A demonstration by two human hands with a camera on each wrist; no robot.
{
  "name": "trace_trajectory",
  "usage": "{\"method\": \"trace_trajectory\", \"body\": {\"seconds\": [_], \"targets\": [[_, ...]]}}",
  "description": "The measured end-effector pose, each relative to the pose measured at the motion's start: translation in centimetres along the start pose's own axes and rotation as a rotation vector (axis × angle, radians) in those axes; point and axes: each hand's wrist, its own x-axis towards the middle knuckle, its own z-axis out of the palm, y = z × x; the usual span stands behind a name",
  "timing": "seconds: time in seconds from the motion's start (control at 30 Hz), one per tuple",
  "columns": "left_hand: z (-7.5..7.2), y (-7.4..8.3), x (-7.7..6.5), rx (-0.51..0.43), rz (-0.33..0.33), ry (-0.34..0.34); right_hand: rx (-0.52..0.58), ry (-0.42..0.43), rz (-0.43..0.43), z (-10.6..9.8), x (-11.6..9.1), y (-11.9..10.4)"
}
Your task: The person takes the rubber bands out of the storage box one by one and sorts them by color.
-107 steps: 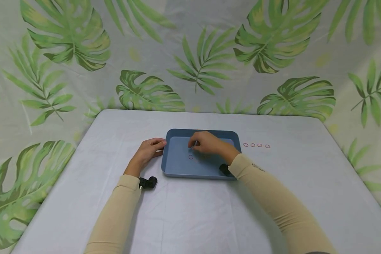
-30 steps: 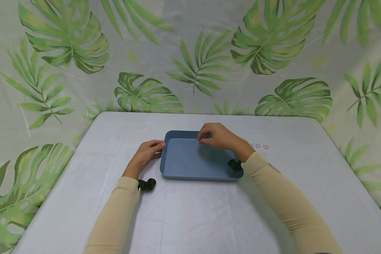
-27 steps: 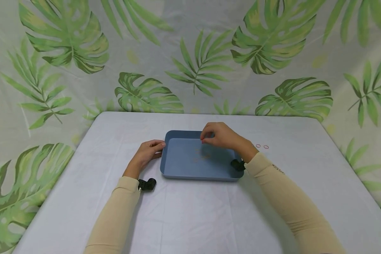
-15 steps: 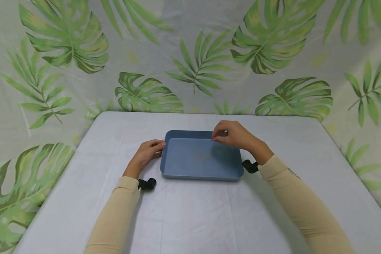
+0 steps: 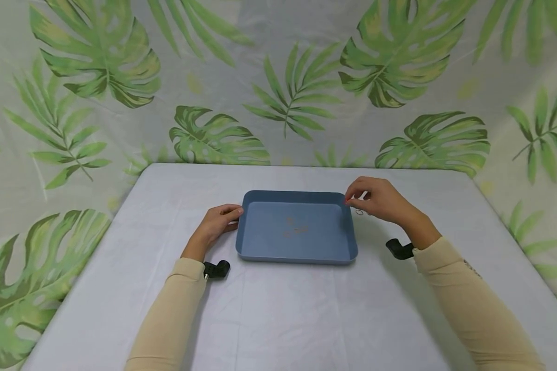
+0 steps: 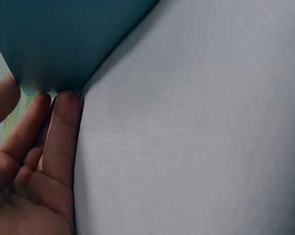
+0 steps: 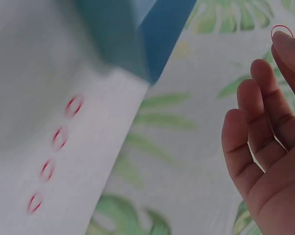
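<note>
Pinched ring [image 7: 282, 26]: right-wrist arc, head-view speck

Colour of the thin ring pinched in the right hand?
Red. The thin ring shows best in the right wrist view, at the upper right.

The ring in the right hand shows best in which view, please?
The right wrist view, where the ring shows as a clear red arc, partly covered by the right hand. The head view shows only a red speck; the left wrist view shows none.
</note>
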Motion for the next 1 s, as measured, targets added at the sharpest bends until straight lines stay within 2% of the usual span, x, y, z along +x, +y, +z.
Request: {"method": "trace_trajectory", "body": {"seconds": [0.13, 0.33, 0.5, 0.77, 1.0], "targets": [[0.3, 0.2, -0.2, -0.007, 0.001, -0.011, -0.042, 0.047, 0.067, -1.1, -2.4, 1.9], [0.7, 0.4, -0.2, 0.008, 0.018, -0.02, -0.045, 0.096, 0.182, -2.4, -6.1, 4.9], [0.7, 0.5, -0.1, 0.01, 0.012, -0.03, -0.051, 0.111, 0.302, -3.0, -8.2, 7.1], [0.2, 0.5, 0.0, 0.006, 0.005, -0.013, -0.098, 0.107, 0.371, -3.0, -9.1, 10.3], [-0.1, 0.3, 0.0, -0.004, -0.008, -0.013, -0.105, 0.028, 0.475, -2.6, -8.7, 12.4]]}}
